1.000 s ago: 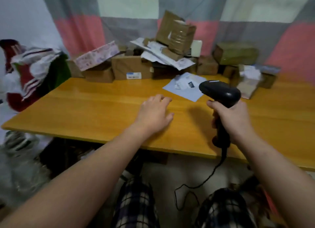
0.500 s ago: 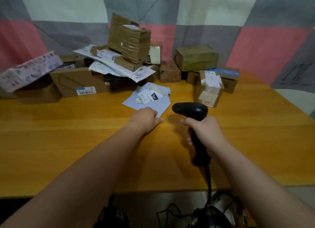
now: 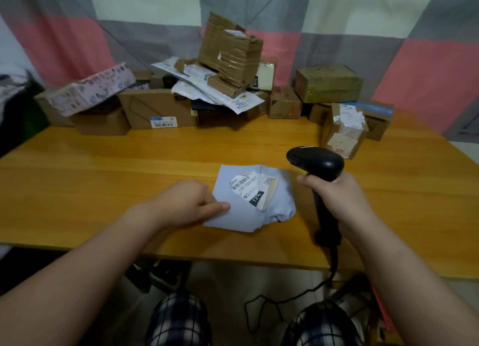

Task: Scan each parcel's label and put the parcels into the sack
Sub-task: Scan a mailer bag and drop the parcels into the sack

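A flat pale blue mailer parcel [image 3: 233, 216] lies near the front edge of the wooden table [image 3: 103, 180], its white barcode label [image 3: 250, 187] facing up. My left hand [image 3: 186, 203] pinches the mailer's left edge, thumb on top. My right hand [image 3: 337, 198] grips the handle of a black corded barcode scanner [image 3: 316, 161], held upright just right of the mailer, its head above the mailer's far right corner. No sack is clearly in view.
Along the table's back edge stand several cardboard boxes and mailers: a labelled brown box [image 3: 158, 110], a patterned box [image 3: 93, 89], a taped stack [image 3: 230, 53], an olive-wrapped box [image 3: 328, 82] and a taped carton [image 3: 346, 128]. The scanner cable [image 3: 298, 294] hangs below the table.
My left hand reached the blue mailer, took hold of its edge and drew it toward the front of the table. The scanner hand stayed alongside, and the view swung back to the centre.
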The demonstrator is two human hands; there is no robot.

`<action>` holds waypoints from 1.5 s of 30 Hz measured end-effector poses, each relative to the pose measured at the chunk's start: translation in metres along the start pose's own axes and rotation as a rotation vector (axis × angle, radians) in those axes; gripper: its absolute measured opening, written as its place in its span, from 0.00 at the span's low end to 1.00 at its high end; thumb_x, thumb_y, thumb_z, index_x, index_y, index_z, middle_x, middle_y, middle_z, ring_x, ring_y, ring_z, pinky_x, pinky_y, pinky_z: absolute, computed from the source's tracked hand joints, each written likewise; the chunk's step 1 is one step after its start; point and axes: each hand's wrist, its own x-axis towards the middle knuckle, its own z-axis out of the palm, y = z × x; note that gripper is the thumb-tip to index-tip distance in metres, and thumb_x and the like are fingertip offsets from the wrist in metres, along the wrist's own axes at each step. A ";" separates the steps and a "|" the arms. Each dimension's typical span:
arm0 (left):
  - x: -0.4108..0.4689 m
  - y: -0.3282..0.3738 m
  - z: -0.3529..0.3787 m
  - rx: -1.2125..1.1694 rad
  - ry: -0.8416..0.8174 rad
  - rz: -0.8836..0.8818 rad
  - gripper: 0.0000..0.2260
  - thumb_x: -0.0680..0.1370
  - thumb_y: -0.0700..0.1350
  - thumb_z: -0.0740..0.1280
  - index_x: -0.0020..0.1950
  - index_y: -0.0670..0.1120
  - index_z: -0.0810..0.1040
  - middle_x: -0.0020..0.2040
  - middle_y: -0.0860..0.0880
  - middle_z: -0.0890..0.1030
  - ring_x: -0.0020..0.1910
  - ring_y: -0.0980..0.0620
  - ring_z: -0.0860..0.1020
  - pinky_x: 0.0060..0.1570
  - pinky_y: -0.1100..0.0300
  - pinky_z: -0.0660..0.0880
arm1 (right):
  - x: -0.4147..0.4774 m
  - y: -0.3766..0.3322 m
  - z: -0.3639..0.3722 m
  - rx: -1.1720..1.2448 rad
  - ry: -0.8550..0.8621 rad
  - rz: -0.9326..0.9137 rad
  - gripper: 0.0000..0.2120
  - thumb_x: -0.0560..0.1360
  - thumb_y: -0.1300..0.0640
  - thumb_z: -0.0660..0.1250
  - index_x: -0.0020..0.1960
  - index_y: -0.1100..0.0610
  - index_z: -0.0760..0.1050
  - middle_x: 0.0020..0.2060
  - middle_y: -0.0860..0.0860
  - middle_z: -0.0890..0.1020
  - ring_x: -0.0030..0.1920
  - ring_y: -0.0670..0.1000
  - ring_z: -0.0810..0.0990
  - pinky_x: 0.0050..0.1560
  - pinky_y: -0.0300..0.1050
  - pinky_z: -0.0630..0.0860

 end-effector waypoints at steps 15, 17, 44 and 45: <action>0.015 0.022 0.030 0.158 -0.046 -0.274 0.33 0.76 0.69 0.53 0.78 0.58 0.53 0.79 0.55 0.52 0.72 0.44 0.56 0.64 0.46 0.56 | -0.012 -0.018 0.051 -0.214 -0.292 0.018 0.08 0.68 0.61 0.71 0.31 0.56 0.75 0.24 0.50 0.75 0.26 0.50 0.73 0.30 0.41 0.68; 0.017 0.016 0.026 0.145 -0.060 -0.335 0.33 0.76 0.69 0.53 0.78 0.56 0.52 0.79 0.55 0.51 0.73 0.44 0.56 0.66 0.45 0.55 | -0.012 -0.014 0.052 -0.229 -0.264 0.018 0.09 0.67 0.60 0.72 0.31 0.56 0.75 0.22 0.50 0.75 0.23 0.49 0.73 0.26 0.38 0.67; 0.037 0.005 -0.004 -0.331 0.091 -0.039 0.15 0.77 0.33 0.59 0.59 0.48 0.76 0.48 0.56 0.70 0.46 0.57 0.68 0.41 0.70 0.64 | -0.027 0.008 0.040 -0.346 -0.240 -0.141 0.06 0.69 0.58 0.71 0.36 0.53 0.75 0.26 0.45 0.76 0.29 0.43 0.73 0.28 0.33 0.66; 0.038 0.007 -0.003 -0.361 0.100 -0.040 0.16 0.78 0.34 0.59 0.61 0.47 0.77 0.50 0.55 0.70 0.49 0.58 0.68 0.44 0.73 0.64 | -0.030 0.010 0.040 -0.402 -0.240 -0.172 0.07 0.69 0.57 0.72 0.36 0.52 0.74 0.28 0.45 0.76 0.31 0.43 0.74 0.28 0.33 0.66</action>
